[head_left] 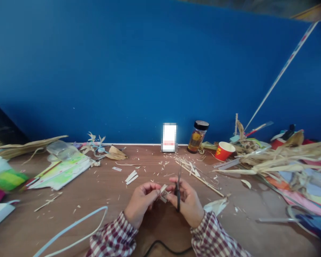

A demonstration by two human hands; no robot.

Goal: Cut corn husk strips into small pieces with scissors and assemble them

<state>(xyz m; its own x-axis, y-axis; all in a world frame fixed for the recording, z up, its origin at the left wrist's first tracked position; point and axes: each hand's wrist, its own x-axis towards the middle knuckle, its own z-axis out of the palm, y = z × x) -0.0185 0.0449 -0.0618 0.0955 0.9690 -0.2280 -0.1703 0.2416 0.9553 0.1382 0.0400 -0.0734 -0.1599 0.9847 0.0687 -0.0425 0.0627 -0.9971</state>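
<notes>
Pinched between the thumb and fingers of my left hand [144, 200] is a small pale strip [163, 187], which looks like dried husk. My right hand [188, 203] grips black-handled scissors [178, 196], their blades pointing up and away from me. The right fingertips meet the left ones at the strip, and I cannot tell whether they also pinch it. Beyond my left hand lie a few cut white strips [131, 177]. Thin straw-like stalks [200, 176] rest past my right hand, and a pale husk piece [216, 206] lies beside my right wrist.
Small scraps litter the brown table [101, 192]. Near the blue wall stand a lidded jar [197, 137], a red paper cup [224, 151] and a blurred white object [169, 137]. Dried husks [275, 157] pile up at right. At left are a painted sheet [66, 173] and a white cord [77, 215].
</notes>
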